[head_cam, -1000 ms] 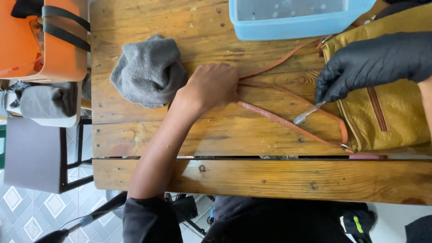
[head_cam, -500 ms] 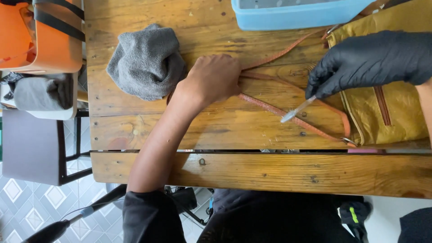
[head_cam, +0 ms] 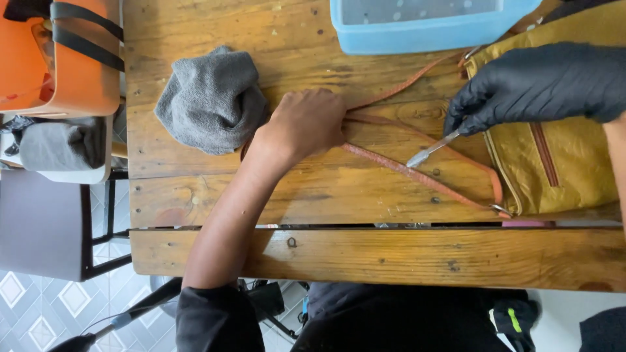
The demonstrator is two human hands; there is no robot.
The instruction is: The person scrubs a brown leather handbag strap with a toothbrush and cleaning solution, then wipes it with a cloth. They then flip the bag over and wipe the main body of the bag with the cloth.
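Taut brown strap beside mustard bag.

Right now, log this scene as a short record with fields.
left hand: bare, pressing the strap to the table
right hand: black glove, holding a metal tool with its tip at the strap
bag: mustard yellow, flat at the table's right edge
cloth: grey, bunched beside the left hand
tub: blue plastic, at the far edge

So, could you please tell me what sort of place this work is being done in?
Probably a small repair or craft workspace, perhaps at home. A rough wooden plank table stands on a patterned tile floor, and it holds a yellow leather bag, a grey cloth and a blue plastic tub.
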